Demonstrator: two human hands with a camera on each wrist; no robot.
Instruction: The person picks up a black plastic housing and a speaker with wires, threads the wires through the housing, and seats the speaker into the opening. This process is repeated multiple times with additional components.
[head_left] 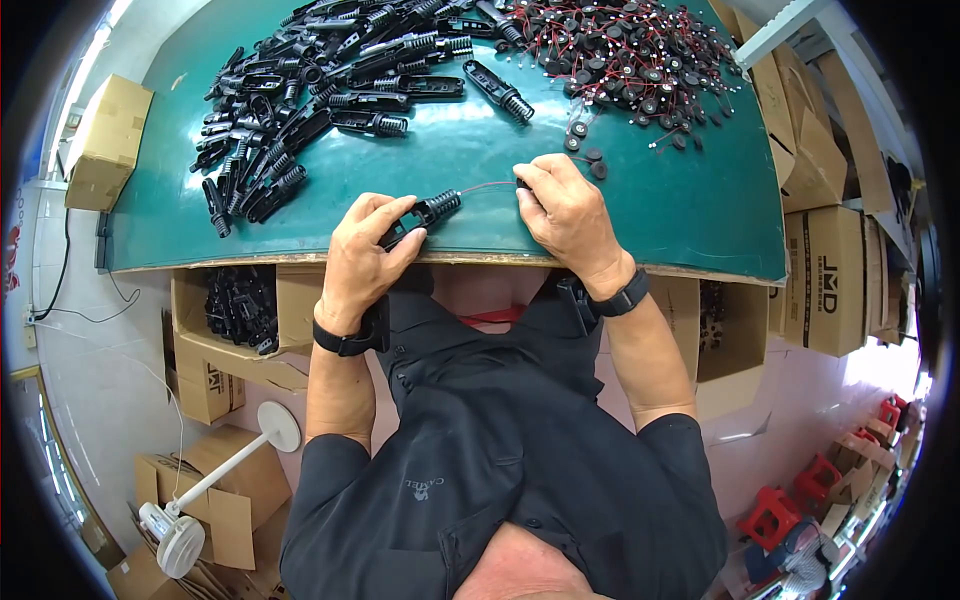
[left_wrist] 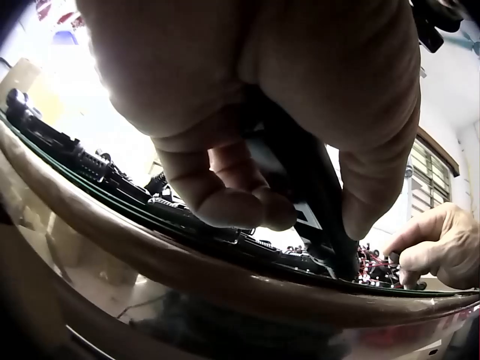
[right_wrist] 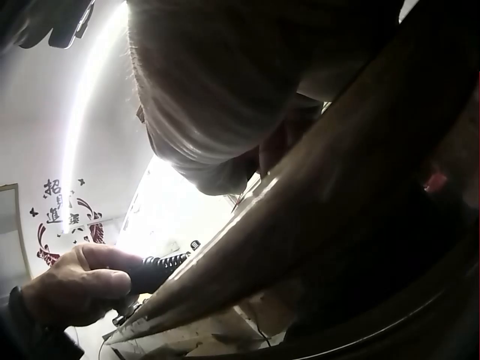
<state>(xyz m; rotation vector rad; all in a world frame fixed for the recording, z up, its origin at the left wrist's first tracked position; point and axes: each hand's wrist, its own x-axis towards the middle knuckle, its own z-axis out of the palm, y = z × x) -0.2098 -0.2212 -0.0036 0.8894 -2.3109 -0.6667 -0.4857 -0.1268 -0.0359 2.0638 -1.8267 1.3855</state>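
Near the table's front edge my left hand (head_left: 365,245) holds a black plastic housing (head_left: 435,208) with a ribbed, spring-like end pointing right. In the left wrist view, thumb and fingers grip the dark housing (left_wrist: 319,195) from both sides. A thin red wire (head_left: 487,186) runs from the ribbed end to my right hand (head_left: 570,210). There the thumb and forefinger pinch a small dark piece (head_left: 521,183), mostly covered by the fingertips. The right wrist view shows the ribbed end (right_wrist: 166,266) sticking out past the left hand (right_wrist: 75,285).
A heap of similar black housings (head_left: 350,95) covers the back left of the green table (head_left: 440,150). Many small black discs with red wires (head_left: 640,65) are piled at the back right; a few loose discs (head_left: 596,162) lie beyond my right hand. Cardboard boxes (head_left: 235,365) stand below the table edge.
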